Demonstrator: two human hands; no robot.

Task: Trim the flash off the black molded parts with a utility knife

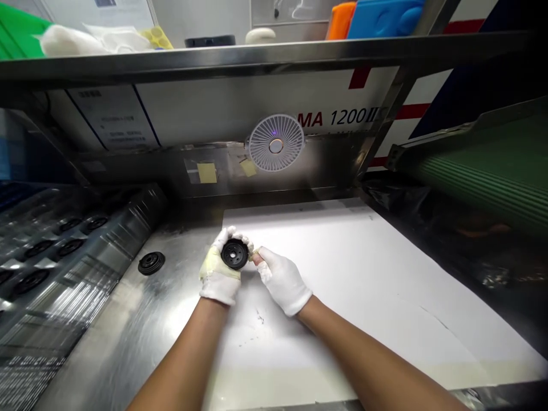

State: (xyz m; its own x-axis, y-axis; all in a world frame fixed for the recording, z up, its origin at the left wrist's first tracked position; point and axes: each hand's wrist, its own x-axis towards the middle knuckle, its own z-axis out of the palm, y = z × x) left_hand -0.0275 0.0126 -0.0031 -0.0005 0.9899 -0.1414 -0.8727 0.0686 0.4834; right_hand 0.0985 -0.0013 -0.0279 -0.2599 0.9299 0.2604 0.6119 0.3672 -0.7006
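Observation:
Both my hands wear white gloves. My left hand (pixel 217 273) is closed round a small black round part (pixel 234 253), held up with its ribbed face toward me. My right hand (pixel 282 279) is pinched at the part's right edge, fingertips touching it. Whether a small tool sits in that pinch I cannot make out. The hands hover over the near left corner of a white sheet (pixel 363 274) on the steel bench.
Another black round part (pixel 151 263) lies on the steel bench (pixel 128 331) to the left. A clear tray (pixel 47 257) at the left holds several black parts. A small white fan (pixel 276 142) stands at the back. A green conveyor (pixel 492 171) slopes at the right.

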